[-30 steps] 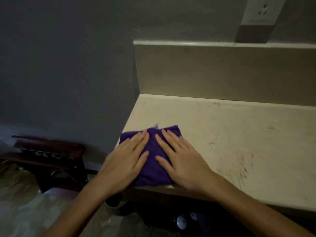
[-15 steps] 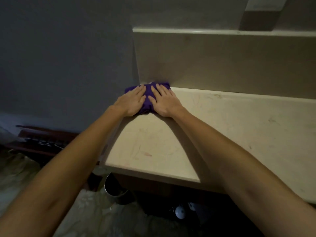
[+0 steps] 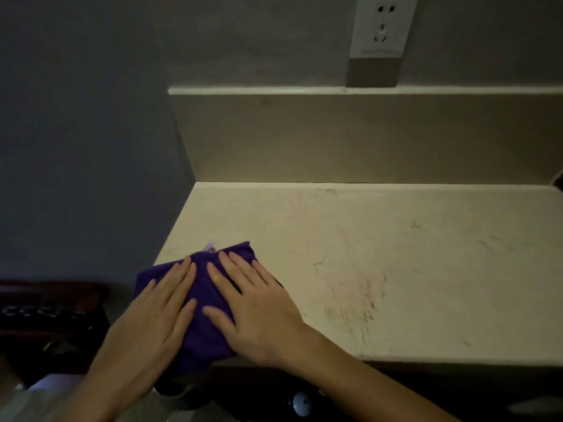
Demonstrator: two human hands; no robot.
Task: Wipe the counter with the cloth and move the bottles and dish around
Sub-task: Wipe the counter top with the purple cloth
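Room: dim corner where a grey wall (image 3: 91, 132) meets a pale stone counter (image 3: 380, 263) with a raised backsplash (image 3: 350, 138) along its 12 o'clock edge.
Counter surface: cream, with faint brownish and reddish streaks toward 3 o'clock of the hands.
Cloth: purple cloth (image 3: 207, 324) lies at the counter's near-left corner, at about 7 o'clock in the view; its left and near edges overhang the counter's rim.
Left hand: left hand (image 3: 152, 324) lies flat, palm down, on the cloth's left half, fingers straight and slightly spread, pointing toward 1 o'clock.
Right hand: right hand (image 3: 259, 312) lies flat on the cloth's right half, fingers straight and fanned, pointing toward 11 o'clock, thumb stretched toward the left hand.
Cloth and fingers: a strip of purple shows between the two hands; the cloth's far edge reaches just past the fingertips, and a small pale tag (image 3: 210, 247) sticks out at 12 o'clock of it.
Wall fitting: white socket plate (image 3: 382, 25) above the backsplash at 1 o'clock, top edge cut off.
Hidden: most of the cloth is covered by the palms.
Hard to make out: dark wooden furniture (image 3: 51, 309) at 9 o'clock and shadowy shapes below the counter's front edge, among them a small pale round object (image 3: 300, 403), too dim to name.
Cut off: both forearms leave the view at the bottom.
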